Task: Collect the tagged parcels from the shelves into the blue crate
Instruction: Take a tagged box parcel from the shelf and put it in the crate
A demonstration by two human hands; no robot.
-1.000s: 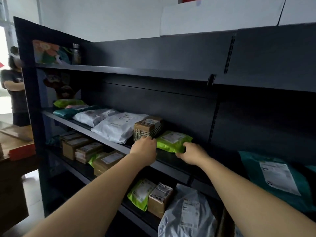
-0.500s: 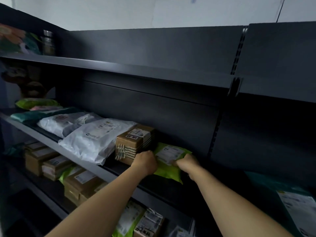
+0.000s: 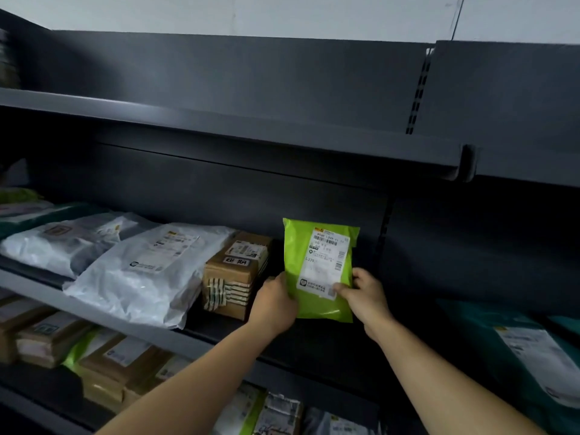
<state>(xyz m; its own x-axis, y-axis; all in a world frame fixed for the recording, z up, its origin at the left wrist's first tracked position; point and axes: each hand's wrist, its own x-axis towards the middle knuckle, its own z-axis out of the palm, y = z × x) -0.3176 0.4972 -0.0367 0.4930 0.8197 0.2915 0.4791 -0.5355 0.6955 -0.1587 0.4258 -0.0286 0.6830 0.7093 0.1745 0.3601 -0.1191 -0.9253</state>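
Observation:
A lime-green parcel bag (image 3: 296,246) with a white shipping label stands upright above the middle shelf (image 3: 103,312), label facing me. My left hand (image 3: 274,304) grips its lower left edge. My right hand (image 3: 361,295) pinches its lower right edge, thumb on the label. Left of the bag, a taped brown cardboard box (image 3: 235,271) sits on the same shelf, close to my left hand. The blue crate is out of view.
White poly mailers (image 3: 138,271) and more parcels lie further left on the middle shelf. A teal bag (image 3: 508,350) lies at the right. Boxes and bags (image 3: 119,365) fill the lower shelf. The dark upper shelf (image 3: 251,133) overhangs closely above.
Both hands took hold of the green bag, which lay flat, and lifted it upright off the shelf. The view has moved closer and to the right.

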